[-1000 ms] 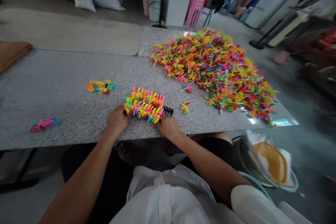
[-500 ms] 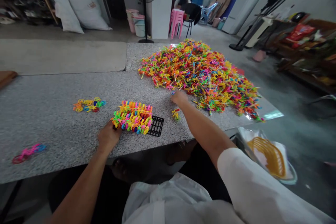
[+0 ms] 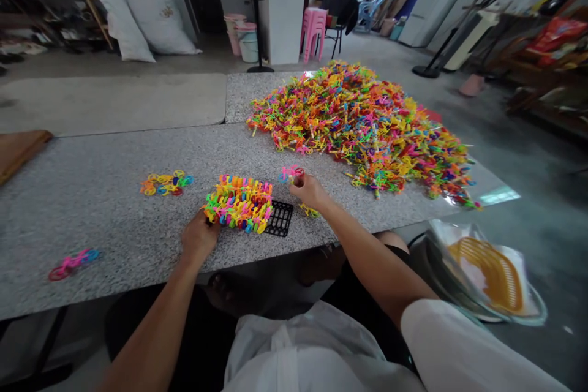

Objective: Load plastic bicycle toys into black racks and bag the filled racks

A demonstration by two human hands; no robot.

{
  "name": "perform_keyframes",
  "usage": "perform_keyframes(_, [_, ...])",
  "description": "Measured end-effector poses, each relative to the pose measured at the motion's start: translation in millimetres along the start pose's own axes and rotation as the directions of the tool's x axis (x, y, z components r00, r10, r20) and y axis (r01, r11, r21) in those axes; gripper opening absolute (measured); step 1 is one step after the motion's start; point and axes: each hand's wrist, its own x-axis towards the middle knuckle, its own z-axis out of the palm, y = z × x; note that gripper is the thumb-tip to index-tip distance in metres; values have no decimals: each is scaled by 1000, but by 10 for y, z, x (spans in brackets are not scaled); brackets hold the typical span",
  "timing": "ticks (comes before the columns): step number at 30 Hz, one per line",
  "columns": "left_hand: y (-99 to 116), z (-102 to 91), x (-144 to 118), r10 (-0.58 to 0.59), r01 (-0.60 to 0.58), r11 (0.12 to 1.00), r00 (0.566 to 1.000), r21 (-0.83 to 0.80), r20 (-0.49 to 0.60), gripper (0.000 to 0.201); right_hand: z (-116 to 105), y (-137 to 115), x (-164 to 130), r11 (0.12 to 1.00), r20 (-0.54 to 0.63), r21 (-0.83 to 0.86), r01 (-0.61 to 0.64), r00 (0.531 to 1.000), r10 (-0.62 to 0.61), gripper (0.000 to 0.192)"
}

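My left hand is closed on the left end of a black grid tray. Packed rows of small bright plastic pieces cover most of that tray, leaving its right end bare. Just right of it, my right hand pinches a pink toy-bicycle-like piece with a red ring and a blue ring, held over the table. Under this hand lies a yellow piece, partly hidden. A small cluster of mixed pieces rests left of the tray, and a pink-and-blue piece lies farther left.
A large heap of colourful pieces spreads over the right of the speckled stone table. A brown board sits at the left edge. On the floor at right stands a tub with a yellow basket; a fan stands behind.
My right hand has come away from the heap's edge towards the tray, with the pink piece now showing in its fingers. My left hand keeps its hold on the tray; the view has shifted slightly.
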Motion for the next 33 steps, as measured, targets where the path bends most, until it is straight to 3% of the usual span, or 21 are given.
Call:
perform_keyframes(2, [9, -4, -5, 3, -4, 1000, 1000, -20, -16, 32, 21, -70, -79, 998, 3, 52, -29, 1000, 29, 21])
perform_keyframes(5, [23, -12, -7, 6, -7, 999, 1000, -39, -25, 32, 71, -136, -161, 980, 43, 82, -181, 983, 178, 22])
perform_keyframes(8, [27, -19, -4, 2, -3, 999, 1000, -35, -19, 30, 125, -149, -135, 962, 74, -48, -269, 959, 272, 23])
perform_keyframes(14, [-9, -6, 9, 31, -32, 999, 999, -38, -15, 31, 104, -126, 210, 866, 135, -457, -204, 946, 294, 40])
perform_keyframes(17, [-22, 1, 9, 39, -40, 998, 999, -43, -20, 34, 71, -133, 257, 837, 117, -512, -194, 949, 292, 53])
perform_keyframes(23, [-14, -1, -2, 27, -28, 999, 1000, -37, -13, 35, 62, -184, 125, 818, 115, -568, -97, 974, 196, 40])
perform_keyframes(26, [-7, -4, -7, 18, -18, 999, 1000, -34, -7, 35, 91, -193, 75, 886, 141, -443, -132, 966, 215, 25])
perform_keyframes(30, [4, -16, -11, 15, -15, 1000, 1000, -27, -1, 32, 171, -179, -70, 976, 277, -17, -218, 937, 214, 19])
perform_keyframes(33, [15, -31, -10, 25, -25, 1000, 1000, -14, -5, 32, 233, -179, -175, 991, 281, 24, -134, 952, 122, 18])
